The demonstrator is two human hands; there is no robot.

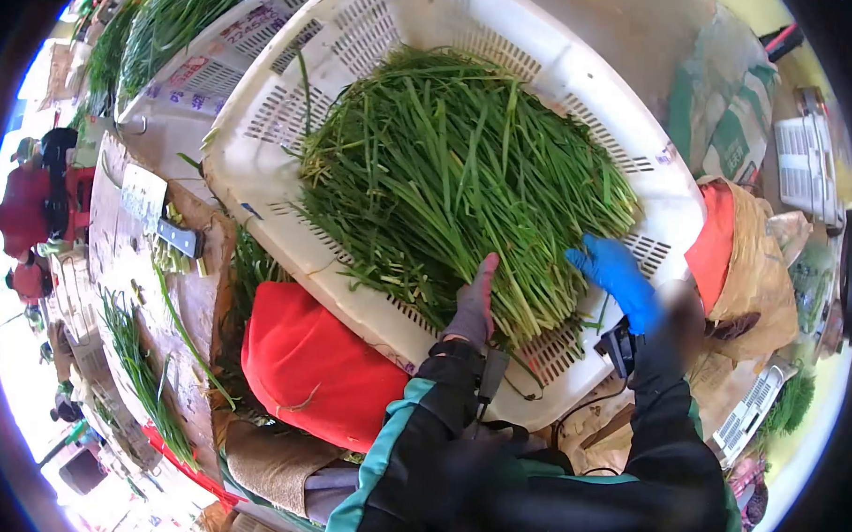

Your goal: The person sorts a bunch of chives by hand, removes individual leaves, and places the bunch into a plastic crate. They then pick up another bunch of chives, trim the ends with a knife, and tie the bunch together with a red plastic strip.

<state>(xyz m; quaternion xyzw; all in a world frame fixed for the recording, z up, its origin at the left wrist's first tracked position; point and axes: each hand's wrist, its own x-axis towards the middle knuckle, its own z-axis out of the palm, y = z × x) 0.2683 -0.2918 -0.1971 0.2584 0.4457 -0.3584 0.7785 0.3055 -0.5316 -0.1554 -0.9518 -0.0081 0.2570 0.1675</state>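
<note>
A thick heap of garlic chives (448,164) lies in a white slotted plastic crate (287,205). My left hand (473,305), in a grey and pink glove, is at the near edge of the heap, one finger stretched upward against the chives; its other fingers are partly hidden. To the right, my right hand (623,278) wears a blue glove. Its fingers reach out flat towards the pale cut ends of the chives and hold nothing. Between both hands, the stalk ends of some chives point down towards me.
A cleaver (160,210) rests on a wooden board (117,246) at left, beside loose chives (145,378). Red cloth (315,365) sits against the crate's near side. Another crate (217,57) of chives stands upper left; a brown sack (754,268) is right. People (29,205) are far left.
</note>
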